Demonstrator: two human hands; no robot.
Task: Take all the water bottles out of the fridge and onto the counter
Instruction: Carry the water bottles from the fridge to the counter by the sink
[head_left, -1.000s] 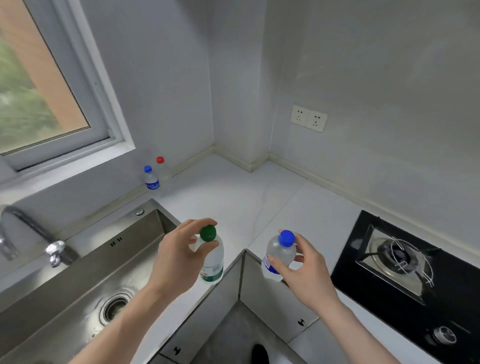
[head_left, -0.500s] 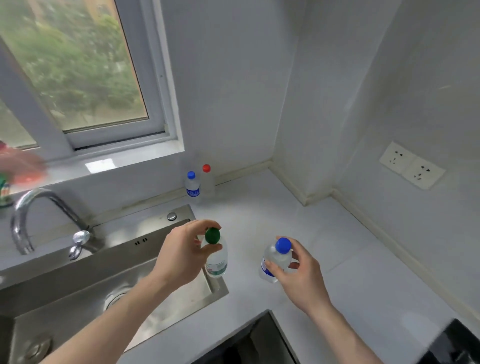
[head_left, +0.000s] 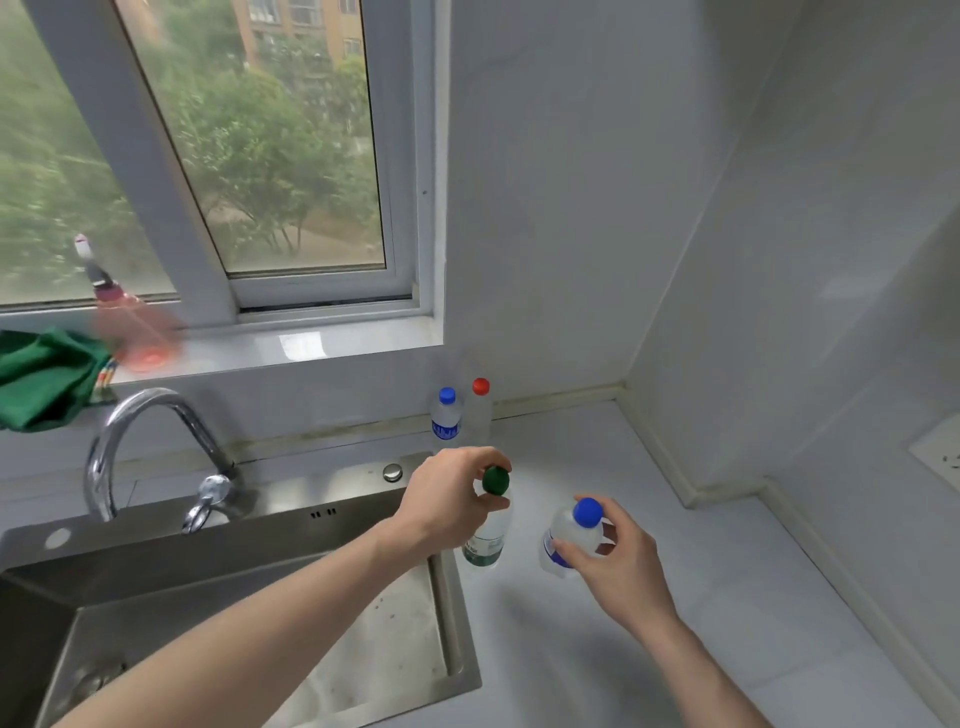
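My left hand (head_left: 447, 499) grips the neck of a clear bottle with a green cap (head_left: 489, 535), held upright just right of the sink rim. In my right hand (head_left: 618, 566) is a clear bottle with a blue cap (head_left: 569, 540), tilted slightly over the white counter (head_left: 675, 623). I cannot tell whether either bottle's base touches the counter. Against the back wall stand two more bottles, one with a blue cap (head_left: 445, 418) and one with a red cap (head_left: 480, 410). The fridge is out of view.
A steel sink (head_left: 260, 597) with a curved tap (head_left: 140, 447) fills the lower left. On the window sill lie a green cloth (head_left: 41, 374) and a blurred pink spray bottle (head_left: 124, 317). Walls meet in a corner at the right, with a socket plate (head_left: 940, 457).
The view has swung left and up from the hob and cabinet corner toward the window and sink. Both hands with their bottles have come over the counter beside the sink, nearer the two standing bottles.
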